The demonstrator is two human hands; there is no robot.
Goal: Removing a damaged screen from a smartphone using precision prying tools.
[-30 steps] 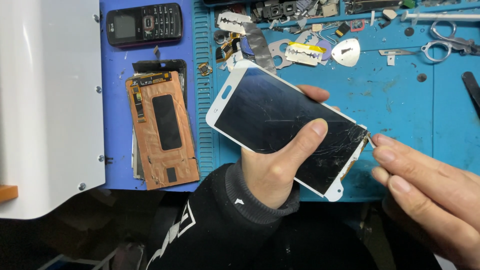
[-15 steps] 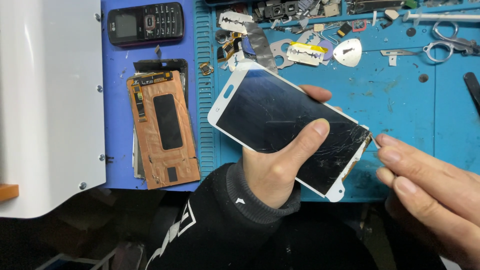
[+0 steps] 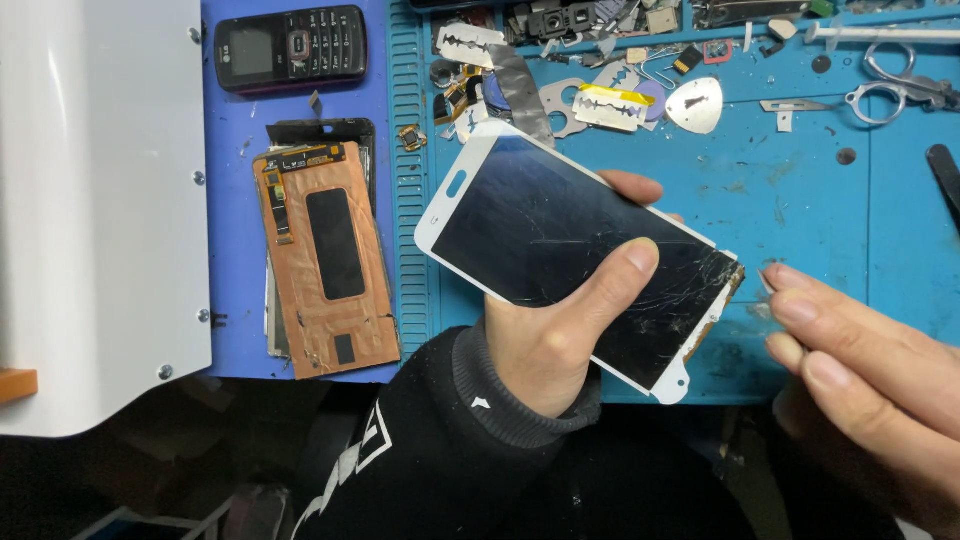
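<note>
Fingertips of the right hand (image 3: 870, 370) pinch a thin sliver, barely visible, at the cracked lower corner of the white-framed, black-glass phone screen (image 3: 575, 250), closer than before. The left hand (image 3: 560, 335) clamps its middle above the blue mat (image 3: 850, 210), long axis running upper-left to lower-right.

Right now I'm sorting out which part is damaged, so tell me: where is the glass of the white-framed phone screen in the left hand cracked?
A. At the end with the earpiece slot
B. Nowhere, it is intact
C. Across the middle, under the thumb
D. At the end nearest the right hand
D: the white-framed phone screen, gripped by the left hand, shows spidering cracks at its lower right corner, next to the right hand.
</note>
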